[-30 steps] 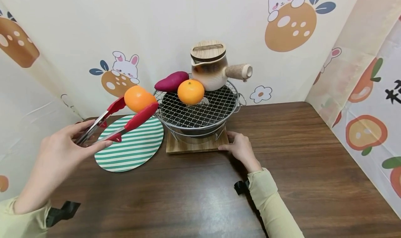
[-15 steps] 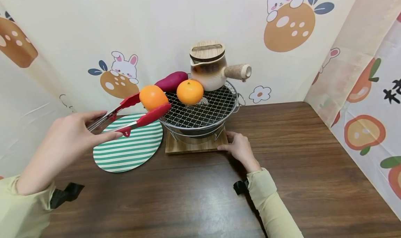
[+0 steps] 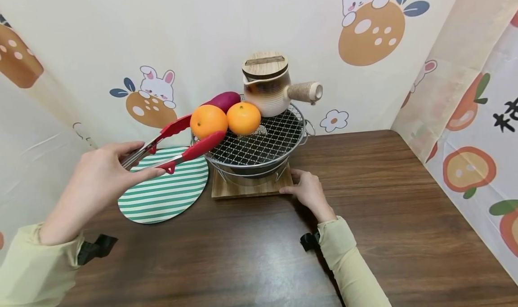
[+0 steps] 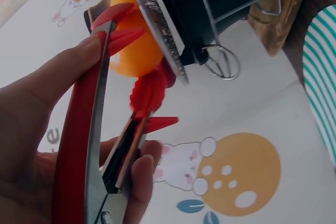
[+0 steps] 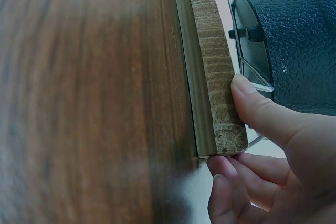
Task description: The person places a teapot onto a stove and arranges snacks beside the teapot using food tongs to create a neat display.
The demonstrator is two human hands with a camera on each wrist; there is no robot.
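My left hand [image 3: 97, 172] grips a pair of metal tongs [image 3: 198, 149] with red tips. Between those tips is an orange [image 3: 207, 118], over the left part of the round wire grill rack [image 3: 267, 147]. A second orange fruit, a mandarin [image 3: 244, 120], sits on the rack right beside it. Behind them lies a purple sweet potato [image 3: 226, 100], partly hidden. In the right wrist view my right hand [image 5: 283, 156] holds the corner of the wooden board [image 5: 218, 77] under the grill, thumb on its upper face, fingers at its end.
A ceramic teapot [image 3: 268, 95] with a wooden lid and rope-wrapped handle stands at the back of the rack. Left of the grill lies a green-striped round placemat [image 3: 162, 194]. A brown wooden table [image 3: 226, 253] runs to the printed cloth walls [image 3: 218, 33].
My left hand has moved right with the tongs and the orange, from above the placemat to beside the mandarin over the rack. My right hand stays on the board.
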